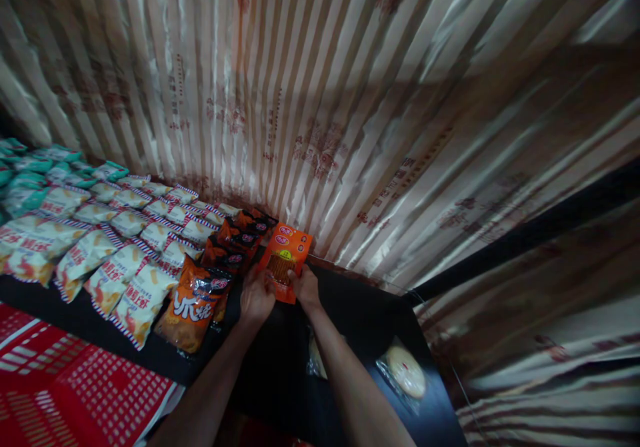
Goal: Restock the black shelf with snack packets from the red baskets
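Here; black tabletop (pixel 360 310); floral curtain (pixel 320 67) behind; left fingers (pixel 265 280), right fingers (pixel 301 282) pinched around orange packet (pixel 291 246)

Orange packet (pixel 290 242) partly under your fingers (pixel 297 280), plastic packet (pixel 316 359) at six o'clock half behind your right forearm (pixel 345 370), red basket (pixel 115 390) cut off at eight, curtain print (pixel 393 188) blurred

So you've got a big pleated curtain (pixel 320 94) filling the top of the frame, pale and brownish with reddish floral prints, catching shiny streaks in pretty dim light. Your black table (pixel 360 294) sits lower center, and a dark bar (pixel 530 232) slants toward the right edge.
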### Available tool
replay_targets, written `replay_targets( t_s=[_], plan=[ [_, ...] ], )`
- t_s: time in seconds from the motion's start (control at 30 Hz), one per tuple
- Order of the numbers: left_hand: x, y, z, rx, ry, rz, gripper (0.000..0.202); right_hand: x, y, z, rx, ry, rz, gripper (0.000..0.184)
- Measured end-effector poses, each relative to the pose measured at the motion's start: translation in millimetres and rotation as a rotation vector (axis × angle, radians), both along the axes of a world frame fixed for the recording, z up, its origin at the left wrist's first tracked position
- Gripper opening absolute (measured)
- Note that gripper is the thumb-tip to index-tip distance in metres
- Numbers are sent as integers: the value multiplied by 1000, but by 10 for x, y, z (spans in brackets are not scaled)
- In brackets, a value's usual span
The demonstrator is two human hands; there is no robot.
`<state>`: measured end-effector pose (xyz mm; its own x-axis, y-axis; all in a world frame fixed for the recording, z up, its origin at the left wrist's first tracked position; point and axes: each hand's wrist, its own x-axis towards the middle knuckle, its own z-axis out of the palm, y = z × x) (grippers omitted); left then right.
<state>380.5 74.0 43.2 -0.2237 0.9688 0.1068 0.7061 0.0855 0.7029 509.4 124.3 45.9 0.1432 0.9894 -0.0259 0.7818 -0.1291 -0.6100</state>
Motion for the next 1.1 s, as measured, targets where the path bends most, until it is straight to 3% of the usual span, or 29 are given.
replay_targets(
  t_s=[0.17,0.33,0.5,0.73,1.1],
  plan=[
    [32,-42,-16,74,128,1,31,-14,-18,-11,10,20,-27,19],
    [77,-106,-7,160,239,-95,33,-18,-17,-36,2,25,-29,21],
    [112,-82,-53,137,214,-219,33,6,-2,-82,11,27,-8,21],
    [151,-64,-170,136,200,-298,41,10,7,-74,-10,26,-7,24],
    [162,-49,-227,139,241,-280,37,5,-39,-9,-49,-102,-14,37]
  ],
)
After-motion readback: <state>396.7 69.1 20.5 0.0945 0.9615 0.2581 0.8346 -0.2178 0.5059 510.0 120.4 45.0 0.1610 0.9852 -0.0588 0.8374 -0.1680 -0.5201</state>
